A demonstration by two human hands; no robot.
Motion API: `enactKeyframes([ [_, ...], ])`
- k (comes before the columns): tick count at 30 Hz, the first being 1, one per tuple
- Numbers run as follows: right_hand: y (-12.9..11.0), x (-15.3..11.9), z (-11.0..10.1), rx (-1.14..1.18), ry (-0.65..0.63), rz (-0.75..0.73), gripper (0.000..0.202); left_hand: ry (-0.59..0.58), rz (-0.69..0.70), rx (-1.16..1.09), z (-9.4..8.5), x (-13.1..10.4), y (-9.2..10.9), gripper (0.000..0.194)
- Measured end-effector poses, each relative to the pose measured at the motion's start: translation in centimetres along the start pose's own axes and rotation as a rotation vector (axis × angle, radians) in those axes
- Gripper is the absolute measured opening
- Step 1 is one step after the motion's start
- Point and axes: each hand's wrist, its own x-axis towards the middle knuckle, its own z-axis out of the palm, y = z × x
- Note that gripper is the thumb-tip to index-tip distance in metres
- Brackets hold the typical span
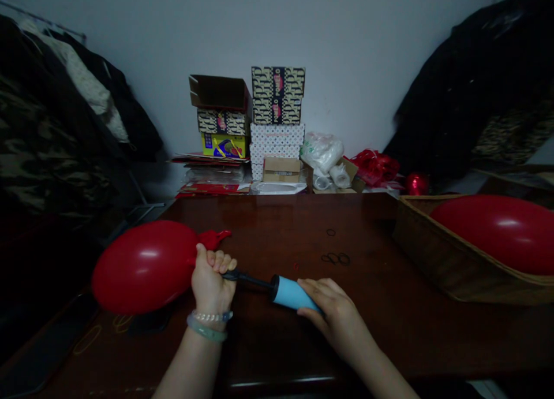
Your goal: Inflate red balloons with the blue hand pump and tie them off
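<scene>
A large inflated red balloon (147,266) lies to the left, above the table's left part. My left hand (213,275) is closed round its neck and the black end of a balloon pump; the join between them is hidden in my fist. From there a thin black rod runs right to the pump's light-blue barrel (292,293). My right hand (331,309) is wrapped over the barrel's near end, its fingers on top and thumb below. Just behind my left fist shows a small red rubbery piece (214,238) with a pointed tip.
Several black rubber bands (335,258) lie on the dark table (277,220). Yellowish bands (88,339) are at left. A woven basket (433,266) on the right holds another red balloon (502,228). Stacked boxes (277,96) and plastic bags (322,150) stand behind; coats hang both sides.
</scene>
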Motion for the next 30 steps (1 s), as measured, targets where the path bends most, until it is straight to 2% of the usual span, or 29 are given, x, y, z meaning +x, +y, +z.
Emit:
enactKeyframes([
  [8, 0.2, -0.3, 0.5, -0.062, 0.051, -0.037, 0.045, -0.021, -0.028, -0.014, -0.3, -0.1, -0.6, 0.047],
  [17, -1.6, -0.3, 0.9, -0.077, 0.084, -0.038, 0.043, -0.03, -0.09, -0.013, 0.3, -1.8, -1.4, 0.048],
  [23, -1.9, -0.6, 1.9, -0.055, 0.083, -0.023, 0.044, -0.042, -0.102, 0.014, 0.2, -2.3, -2.6, 0.05],
  [27, -2.0, -0.7, 2.2, -0.003, 0.061, -0.008, 0.045, -0.034, -0.076, 0.032, 0.1, -2.2, -2.4, 0.05],
  [30, -2.2, -0.6, 2.2, 0.041, 0.01, 0.035, 0.054, -0.029, -0.061, 0.039, 0.0, -2.0, -2.3, 0.049],
])
